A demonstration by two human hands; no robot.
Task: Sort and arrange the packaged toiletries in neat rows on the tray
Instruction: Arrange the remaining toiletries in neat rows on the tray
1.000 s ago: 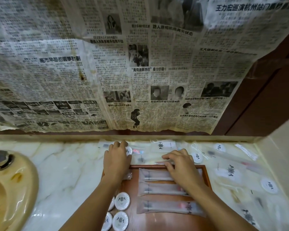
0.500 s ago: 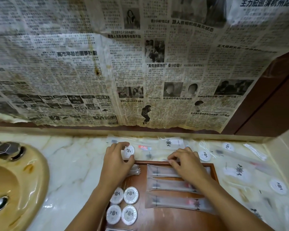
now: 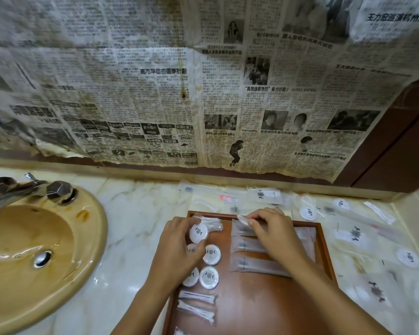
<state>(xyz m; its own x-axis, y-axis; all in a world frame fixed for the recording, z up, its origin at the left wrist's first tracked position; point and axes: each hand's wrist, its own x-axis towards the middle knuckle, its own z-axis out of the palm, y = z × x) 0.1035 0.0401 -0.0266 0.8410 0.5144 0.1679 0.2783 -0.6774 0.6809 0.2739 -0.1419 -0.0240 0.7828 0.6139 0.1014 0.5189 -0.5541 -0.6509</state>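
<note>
Yellow-brown oval ceramic sink [image 3: 22, 250] far left on the pale marble counter [image 3: 136, 226]. Left hand [image 3: 177, 247] curls round a white round wrapped soap [image 3: 198, 232] at the brown wooden tray's [image 3: 324, 250] far-left corner, above four matching discs. Right hand [image 3: 273, 233] pinches a clear plastic sachet [image 3: 242, 220] over the tray's long packets.

- A bathroom, seemingly in a hotel or guesthouse.
- At nine o'clock, a tan ceramic basin [image 3: 29, 250] with a metal tap [image 3: 15, 193] is sunk into the marble counter [image 3: 136, 213].
- Small sealed toiletry packets [image 3: 353, 234] are strewn from twelve to three o'clock.
- Yellowed, stained newspaper [image 3: 179, 93] covers the wall above the counter.
</note>
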